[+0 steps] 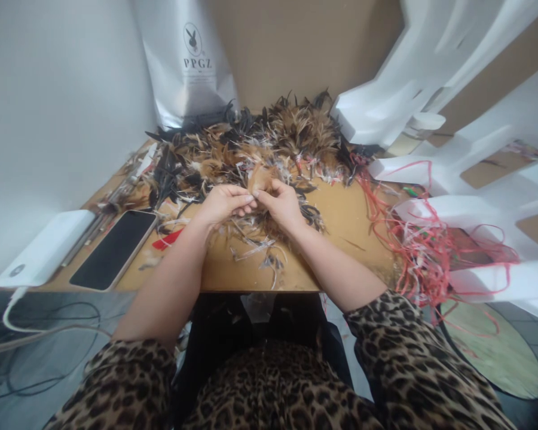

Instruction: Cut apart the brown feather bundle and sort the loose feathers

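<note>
Both my hands meet over the near side of a heap of brown and black feathers (305, 128). My right hand (280, 203) pinches a light brown feather (260, 178) between thumb and fingers, and its plume points up and away from me. My left hand (229, 203) has its thumb and fingertips closed at the lower end of the same feather. The quill itself is hidden by the fingertips. Below the hands, loose pale feather scraps (255, 242) are scattered on the wooden table (349, 239).
On the left lie a phone (114, 251) and a white power bank (47, 248) with a cable. A red feather (167, 240) is beside my left forearm. Tangled red string (425, 257) hangs at the right edge by a white plastic frame (488, 209). A silver bag (192, 71) stands behind.
</note>
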### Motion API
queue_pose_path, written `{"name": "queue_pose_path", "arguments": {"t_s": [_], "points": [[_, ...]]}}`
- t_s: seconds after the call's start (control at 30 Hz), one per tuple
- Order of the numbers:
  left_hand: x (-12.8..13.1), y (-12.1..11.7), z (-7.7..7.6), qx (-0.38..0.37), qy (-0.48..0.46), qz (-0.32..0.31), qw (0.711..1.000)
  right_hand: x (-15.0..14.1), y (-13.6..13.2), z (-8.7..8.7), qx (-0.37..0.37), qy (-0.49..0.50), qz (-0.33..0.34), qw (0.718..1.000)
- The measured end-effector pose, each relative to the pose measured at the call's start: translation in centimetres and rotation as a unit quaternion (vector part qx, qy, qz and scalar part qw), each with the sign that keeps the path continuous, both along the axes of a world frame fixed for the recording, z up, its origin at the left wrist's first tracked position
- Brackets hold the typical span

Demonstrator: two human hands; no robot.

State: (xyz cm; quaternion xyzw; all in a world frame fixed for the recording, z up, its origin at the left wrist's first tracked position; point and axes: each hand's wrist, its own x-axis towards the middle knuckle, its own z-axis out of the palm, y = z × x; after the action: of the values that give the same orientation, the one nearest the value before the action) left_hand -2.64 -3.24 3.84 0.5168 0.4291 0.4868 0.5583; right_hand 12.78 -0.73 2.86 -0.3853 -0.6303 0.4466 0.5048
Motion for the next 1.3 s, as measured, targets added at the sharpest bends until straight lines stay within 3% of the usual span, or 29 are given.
{"name": "queue_pose_path", "arguments": {"t_s": [0.13, 0.27, 0.4, 0.53, 0.63, 0.8, 1.07, 1.17, 1.3], "points": [[-0.2, 0.0, 0.1, 0.003, 0.003, 0.005, 1.0, 0.0, 0.0, 0.1, -0.002, 0.022, 0.021, 1.0], [-0.8, 0.4, 0.4, 0.001, -0.05, 0.074, 0.996, 0.2, -0.2, 0.4, 0.018, -0.012, 0.009, 1.0], [-1.6, 0.8, 0.7, 0.001, -0.134, 0.149, 0.98, 0.1, -0.8, 0.3, 0.046, -0.107, 0.072, 0.991], [-1.7, 0.9, 0.6, -0.008, -0.151, 0.159, 0.976, -0.2, -1.7, -0.1, 0.124, -0.277, 0.149, 0.941], [-1.6, 1.0, 0.5, -0.009, -0.148, 0.159, 0.976, -0.2, -1.9, -0.1, 0.184, -0.381, 0.096, 0.901], [-1.7, 1.1, 0.3, -0.01, -0.16, 0.149, 0.976, 0.6, -1.1, 0.2, 0.215, -0.457, 0.0, 0.863], [-1.7, 1.1, 0.2, -0.021, -0.156, 0.143, 0.977, 0.5, -0.7, 0.0, 0.253, -0.486, -0.033, 0.836], [-1.7, 1.0, 0.3, -0.022, -0.148, 0.14, 0.979, 0.7, 0.0, -0.1, 0.232, -0.47, -0.036, 0.851], [-1.7, 0.9, 0.4, -0.027, -0.14, 0.13, 0.981, 1.5, 1.3, 0.0, 0.128, -0.289, -0.033, 0.948]]}}
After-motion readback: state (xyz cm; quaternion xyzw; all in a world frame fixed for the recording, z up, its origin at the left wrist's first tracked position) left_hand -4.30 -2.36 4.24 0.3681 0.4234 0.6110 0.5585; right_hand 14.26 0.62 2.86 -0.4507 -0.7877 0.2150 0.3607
